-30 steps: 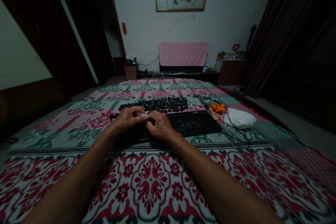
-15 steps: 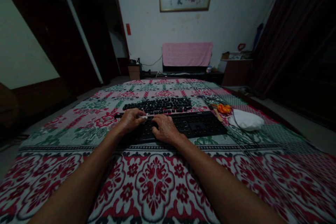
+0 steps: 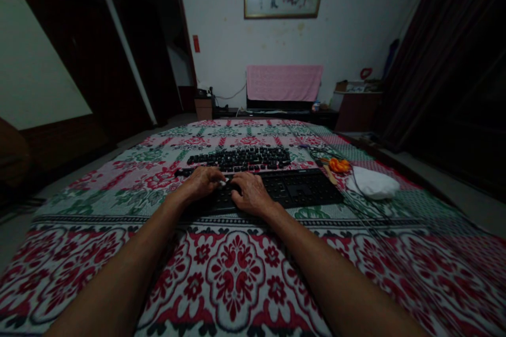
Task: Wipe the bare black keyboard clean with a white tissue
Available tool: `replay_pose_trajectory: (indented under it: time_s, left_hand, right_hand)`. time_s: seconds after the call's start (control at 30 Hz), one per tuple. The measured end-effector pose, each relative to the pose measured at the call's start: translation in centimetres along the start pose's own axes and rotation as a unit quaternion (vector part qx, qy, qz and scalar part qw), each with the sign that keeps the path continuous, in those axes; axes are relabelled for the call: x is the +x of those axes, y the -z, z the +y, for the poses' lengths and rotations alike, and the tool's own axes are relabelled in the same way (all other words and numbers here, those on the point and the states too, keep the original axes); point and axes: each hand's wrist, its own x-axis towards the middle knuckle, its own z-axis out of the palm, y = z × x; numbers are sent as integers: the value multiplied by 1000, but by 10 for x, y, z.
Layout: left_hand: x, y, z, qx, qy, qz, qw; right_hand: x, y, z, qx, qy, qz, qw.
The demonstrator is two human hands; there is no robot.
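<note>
A black keyboard (image 3: 302, 189) with its keycaps off lies across the patterned cloth in front of me. My left hand (image 3: 203, 181) is over its left part, fingers pinched on a small white tissue-like wad (image 3: 223, 182). Close beside it, my right hand (image 3: 250, 192) rests on the keyboard left of its middle, fingers bent and thumb apart. Beneath both hands, parts of the keyboard are hidden. Loose black keycaps (image 3: 253, 156) lie in rows just behind the keyboard.
To the right are an orange bundle (image 3: 339, 165), a light flat stick (image 3: 330, 175), a white crumpled heap (image 3: 373, 183) and a dark cable (image 3: 361, 210). A red-and-white patterned cloth (image 3: 235, 274) covers the surface. Farther back, a pink towel (image 3: 284, 83) hangs below a framed picture.
My left hand has shifted slightly right and toward me with the white wad, closer to my right hand. My right hand stays on the keyboard. The whole view has tilted a little.
</note>
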Motion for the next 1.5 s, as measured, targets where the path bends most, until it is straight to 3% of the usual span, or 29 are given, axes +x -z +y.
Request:
replay_pose_trajectory:
  time_s: [0.2, 0.37, 0.57, 0.77, 1.07, 1.2, 1.33, 1.5]
  left_hand:
    - [-3, 12, -2, -35, 29, -20, 999]
    - [1, -1, 4, -66, 24, 28, 997]
    - [2, -7, 4, -19, -4, 37, 999]
    - [-1, 6, -6, -19, 51, 33, 998]
    - [0, -1, 10, 3, 2, 29, 1000]
    - [-2, 9, -3, -26, 46, 18, 998]
    - [-3, 14, -16, -68, 89, 55, 992]
    - [-3, 11, -7, -35, 73, 28, 996]
  right_hand:
    - [0, -1, 2, 8, -5, 3, 1000]
    - [0, 0, 1, 10, -4, 3, 1000]
    - [0, 1, 0, 7, -6, -3, 1000]
    - [0, 0, 1, 5, -7, 2, 1000]
    - [0, -3, 3, 1, -1, 9, 1000]
    - [0, -3, 3, 10, -5, 6, 1000]
    - [1, -2, 2, 17, -12, 1, 1000]
    - [0, -1, 1, 16, -12, 4, 1000]
